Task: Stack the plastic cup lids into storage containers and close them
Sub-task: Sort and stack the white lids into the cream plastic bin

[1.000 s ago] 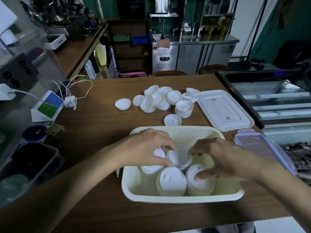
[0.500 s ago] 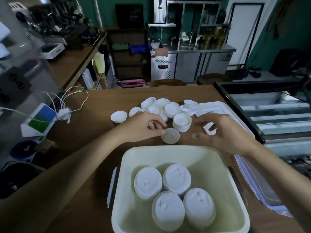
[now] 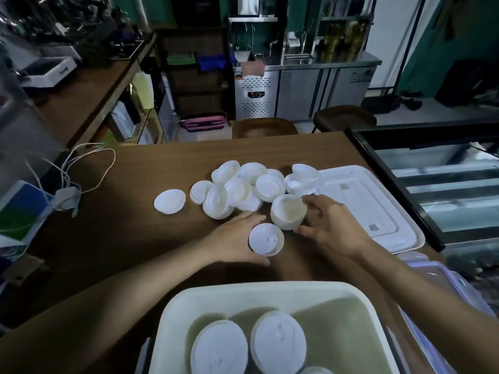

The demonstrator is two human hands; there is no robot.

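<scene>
1. My left hand [image 3: 235, 238] has come up out of the tub [image 3: 270, 288] and now holds a single lid [image 3: 266, 238] between thumb and fingers.
2. My right hand [image 3: 333, 228] has followed and is curled round the short stack [image 3: 287, 211] just beside that lid.
3. Behind both hands, the loose lids [image 3: 243, 184] lie heaped on the table [image 3: 135, 238].
4. The tub, nearest me, already holds stacks, and its white cover [image 3: 372, 201] lies off to the right. I'd say another load is being built and closing is a way off.
</scene>
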